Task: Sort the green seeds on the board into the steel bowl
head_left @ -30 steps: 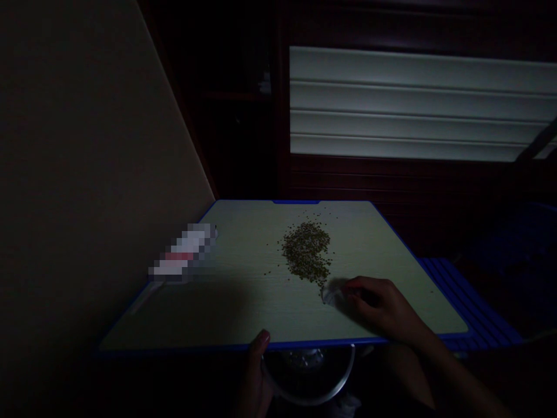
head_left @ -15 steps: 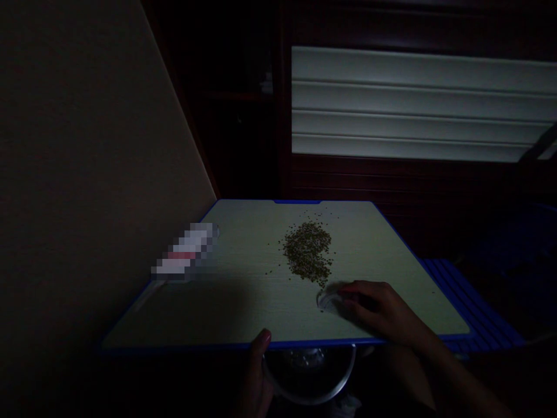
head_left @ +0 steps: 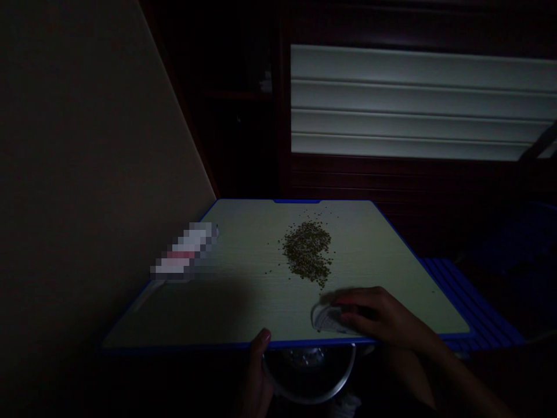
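A loose heap of small brown-green grains or seeds [head_left: 307, 251] lies spread on the pale, blue-edged tabletop [head_left: 243, 255]. My right hand [head_left: 369, 307] has its fingers closed on a thin, pale, curved piece [head_left: 328, 318], which rests on the table between the heap and the near edge. A dark speck or two lies beside this piece; its exact kind is unclear. Below the near edge, a round bowl with a shiny rim [head_left: 326, 399] has its opening upward. My left hand [head_left: 261, 371] grips the bowl's left side, its thumb up against the table edge. Most of its fingers are hidden in the dark.
A white packet [head_left: 185, 252], blurred out and marked with red, lies at the table's left edge. Left of the table rises a plain panel [head_left: 108, 174]. Dark wooden furniture with pale slats [head_left: 413, 104] stands behind. A blue striped surface [head_left: 465, 302] shows at right.
My right hand has drawn the pale piece toward me, closer to the near table edge above the bowl. The heap, my left hand and the bowl stay in place.
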A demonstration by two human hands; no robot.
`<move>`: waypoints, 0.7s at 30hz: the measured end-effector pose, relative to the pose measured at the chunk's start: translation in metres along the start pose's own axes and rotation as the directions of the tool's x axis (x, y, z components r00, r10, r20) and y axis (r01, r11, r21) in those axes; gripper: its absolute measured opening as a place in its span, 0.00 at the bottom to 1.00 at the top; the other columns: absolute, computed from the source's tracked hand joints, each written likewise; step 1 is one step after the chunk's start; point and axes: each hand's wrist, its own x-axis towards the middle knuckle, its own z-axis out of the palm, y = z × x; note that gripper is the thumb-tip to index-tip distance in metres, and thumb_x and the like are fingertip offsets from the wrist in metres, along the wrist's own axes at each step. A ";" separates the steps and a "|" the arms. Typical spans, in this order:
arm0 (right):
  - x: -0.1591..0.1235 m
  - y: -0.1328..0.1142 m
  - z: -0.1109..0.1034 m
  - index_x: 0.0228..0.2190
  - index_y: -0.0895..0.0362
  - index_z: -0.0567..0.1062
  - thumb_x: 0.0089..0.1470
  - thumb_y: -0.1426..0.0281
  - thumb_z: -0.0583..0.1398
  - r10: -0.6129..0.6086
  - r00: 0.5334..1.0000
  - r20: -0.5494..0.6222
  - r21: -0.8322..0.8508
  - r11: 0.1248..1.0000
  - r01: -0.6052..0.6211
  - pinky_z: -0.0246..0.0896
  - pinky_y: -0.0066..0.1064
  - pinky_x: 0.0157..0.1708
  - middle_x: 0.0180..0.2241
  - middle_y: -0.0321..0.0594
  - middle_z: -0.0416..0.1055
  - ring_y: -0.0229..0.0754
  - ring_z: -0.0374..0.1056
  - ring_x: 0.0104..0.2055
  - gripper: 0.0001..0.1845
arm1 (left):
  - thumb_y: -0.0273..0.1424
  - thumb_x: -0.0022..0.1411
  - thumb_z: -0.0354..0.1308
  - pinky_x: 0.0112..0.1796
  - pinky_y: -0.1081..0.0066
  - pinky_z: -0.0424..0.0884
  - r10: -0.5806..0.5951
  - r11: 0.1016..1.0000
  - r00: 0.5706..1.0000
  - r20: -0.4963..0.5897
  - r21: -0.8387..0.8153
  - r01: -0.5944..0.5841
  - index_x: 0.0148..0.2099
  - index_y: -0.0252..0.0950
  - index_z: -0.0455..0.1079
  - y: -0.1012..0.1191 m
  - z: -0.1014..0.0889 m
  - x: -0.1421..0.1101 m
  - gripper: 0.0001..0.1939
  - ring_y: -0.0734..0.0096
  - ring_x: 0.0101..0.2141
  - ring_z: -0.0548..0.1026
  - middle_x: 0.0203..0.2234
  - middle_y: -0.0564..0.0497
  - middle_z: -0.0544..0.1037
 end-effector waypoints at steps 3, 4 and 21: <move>0.000 0.003 0.000 0.52 0.47 0.74 0.61 0.66 0.60 -0.051 0.998 0.023 0.001 0.999 0.051 0.68 0.36 0.51 0.52 0.38 0.75 0.42 0.72 0.52 0.17 | 0.32 0.59 0.60 0.57 0.56 0.61 -0.015 1.000 0.999 -0.035 -0.001 0.015 0.61 0.37 0.65 0.002 0.002 -0.003 0.28 0.57 0.53 0.74 0.45 0.45 0.81; 0.001 0.003 0.000 0.52 0.47 0.74 0.62 0.66 0.60 -0.066 0.997 0.031 0.000 0.998 0.066 0.67 0.36 0.52 0.52 0.38 0.75 0.42 0.72 0.52 0.17 | 0.32 0.59 0.60 0.57 0.56 0.61 -0.029 1.000 0.999 -0.041 -0.002 0.029 0.61 0.36 0.65 0.002 0.003 -0.004 0.28 0.57 0.53 0.74 0.45 0.45 0.81; 0.001 -0.001 0.001 0.51 0.48 0.75 0.62 0.64 0.59 0.018 0.999 -0.036 0.012 1.000 -0.017 0.69 0.34 0.47 0.49 0.37 0.76 0.43 0.74 0.48 0.16 | 0.31 0.59 0.59 0.57 0.54 0.61 -0.068 0.997 0.997 0.021 -0.044 0.069 0.63 0.35 0.64 -0.001 -0.002 0.004 0.29 0.55 0.53 0.74 0.47 0.43 0.81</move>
